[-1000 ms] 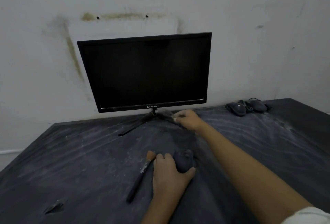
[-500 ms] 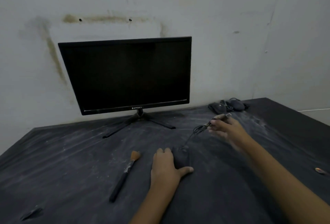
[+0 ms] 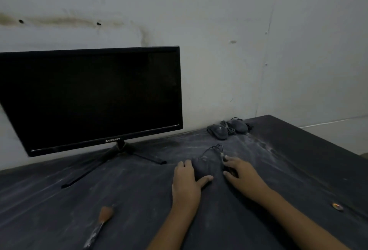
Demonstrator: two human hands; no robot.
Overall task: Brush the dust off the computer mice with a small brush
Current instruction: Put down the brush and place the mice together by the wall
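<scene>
- The left hand (image 3: pixel 186 180) is cupping the near mouse (image 3: pixel 205 167) from its left side. Its fingers are lying along the far-left edge and its thumb is curling round the near edge, pinning the mouse to the dusty table (image 3: pixel 139 200).
- The right hand (image 3: pixel 242 175) is resting just right of that mouse, fingers loosely bent by the end of its cable (image 3: pixel 212 149). I cannot tell whether it is pinching anything.
- The brush (image 3: pixel 99 223) is lying on the table at near left, well apart from both hands.
- A second mouse (image 3: pixel 218 131) and a third mouse (image 3: pixel 239 125) are sitting side by side at far right, near the wall.
- No brushing is happening. The near mouse seems to be getting positioned, so taking up the brush and sweeping it are both waiting. Whether the far pair are already cleaned is not showing.
</scene>
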